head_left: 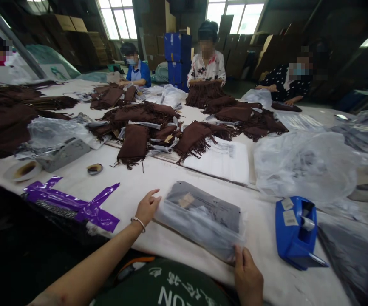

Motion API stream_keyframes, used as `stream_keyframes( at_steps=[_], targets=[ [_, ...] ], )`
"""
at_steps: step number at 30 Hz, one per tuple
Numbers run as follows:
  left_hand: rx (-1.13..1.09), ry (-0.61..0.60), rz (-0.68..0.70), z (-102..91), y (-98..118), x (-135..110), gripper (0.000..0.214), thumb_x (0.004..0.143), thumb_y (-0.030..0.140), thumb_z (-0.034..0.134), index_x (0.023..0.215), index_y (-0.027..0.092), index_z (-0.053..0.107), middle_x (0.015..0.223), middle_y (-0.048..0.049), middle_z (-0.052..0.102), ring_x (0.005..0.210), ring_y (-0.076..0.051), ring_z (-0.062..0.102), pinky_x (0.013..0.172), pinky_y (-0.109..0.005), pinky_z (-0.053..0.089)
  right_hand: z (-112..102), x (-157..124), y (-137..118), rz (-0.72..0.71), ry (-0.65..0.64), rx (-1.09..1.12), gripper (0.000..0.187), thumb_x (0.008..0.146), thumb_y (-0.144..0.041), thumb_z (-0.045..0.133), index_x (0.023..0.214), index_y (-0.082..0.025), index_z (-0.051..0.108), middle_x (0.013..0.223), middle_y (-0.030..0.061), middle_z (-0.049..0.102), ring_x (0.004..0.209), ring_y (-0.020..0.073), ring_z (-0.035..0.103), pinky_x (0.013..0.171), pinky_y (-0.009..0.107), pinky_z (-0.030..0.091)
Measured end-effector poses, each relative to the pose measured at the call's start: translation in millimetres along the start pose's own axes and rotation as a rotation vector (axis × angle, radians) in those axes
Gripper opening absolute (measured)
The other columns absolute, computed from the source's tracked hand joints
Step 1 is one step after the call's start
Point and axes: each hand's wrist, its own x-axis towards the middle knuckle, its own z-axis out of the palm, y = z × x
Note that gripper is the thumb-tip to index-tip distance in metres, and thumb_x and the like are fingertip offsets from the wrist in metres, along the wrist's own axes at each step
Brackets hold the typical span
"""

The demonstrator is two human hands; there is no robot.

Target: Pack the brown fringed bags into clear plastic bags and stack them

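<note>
at the near edge of the white table, just in front of us, lies a flat clear bag with a dark gray folded piece inside; 1 small tan label shows near its far left corner. our right hand pinches the bag's near right corner between thumb and fingers. our left hand, with 1 bracelet on the wrist, is at the bag's left end, its fingers spread apart; we cannot tell whether the fingertips touch the plastic. to the right of the bag we have a blue tape dispenser, and beyond it a big heap of clear plastic. left of our left hand, purple tape strips lie along the table edge. beyond the bag, behind a white packet, we see brown fringed pieces piled up, and across the table a person in a floral top.
</note>
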Motion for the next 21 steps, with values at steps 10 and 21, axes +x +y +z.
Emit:
stream_keyframes(
  at_steps=[10, 21],
  targets=[
    [0.165, -0.652, 0.853, 61.9, 117, -3, 0.025, 0.078, 0.042, 0.064, 0.089, 0.019, 0.063, 0.083, -0.0042, 0.063, 0.085, -0.019, 0.054, 0.08, -0.032, 0.042, 2, 2, 1, -0.007, -0.007, -0.036, 0.051, 0.088, -0.059, 0.016, 0.087, -0.025, 0.053, 0.071, 0.0027, 0.065, 0.06, 0.0202, 0.06, 0.052, 0.027, 0.035],
    [0.527, -1.072, 0.663, 57.2, 93, 43, 0.02, 0.057, 0.033, 0.077, 0.067, 0.021, 0.065, 0.054, 0.0029, 0.057, 0.051, -0.013, 0.05, 0.048, -0.023, 0.034, 15, 5, 17, -0.079, 0.04, -0.01, 0.05, 0.088, -0.056, 0.02, 0.092, -0.025, 0.058, 0.079, 0.006, 0.069, 0.059, 0.0206, 0.062, 0.048, 0.028, 0.039]
  ],
)
